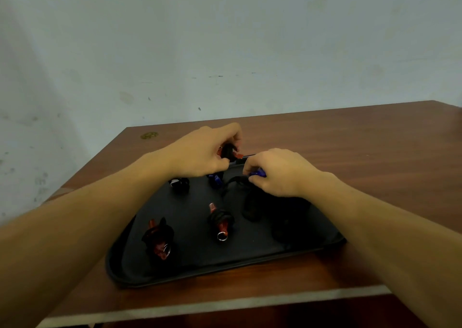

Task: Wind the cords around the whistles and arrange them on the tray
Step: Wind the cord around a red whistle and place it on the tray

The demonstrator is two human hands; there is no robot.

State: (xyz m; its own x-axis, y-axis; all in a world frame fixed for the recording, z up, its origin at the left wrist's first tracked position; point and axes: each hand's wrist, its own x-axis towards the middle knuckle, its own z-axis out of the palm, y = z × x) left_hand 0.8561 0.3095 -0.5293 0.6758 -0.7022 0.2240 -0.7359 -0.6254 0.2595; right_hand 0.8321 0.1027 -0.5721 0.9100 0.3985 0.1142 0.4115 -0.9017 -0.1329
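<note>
A black tray (pixel 250 257) lies on the wooden table. My left hand (pixel 200 152) is above its far edge, closed on a red whistle (pixel 228 152) wrapped in black cord. My right hand (pixel 277 172) pinches a blue whistle (pixel 257 172) whose black cord (pixel 233 181) loops loose down to the tray. On the tray rest two wound red whistles (pixel 158 237) (pixel 221 221), a wound blue whistle (pixel 215 179) and a dark wound one (pixel 178 184) at the far left. Dark bundles (pixel 251 206) lie under my right wrist, hard to make out.
The brown wooden table (pixel 375 147) stretches to the right and behind the tray, its pale front edge (pixel 225 302) close to me. A small gold sticker (pixel 149 135) sits at the far left corner. A pale wall stands behind.
</note>
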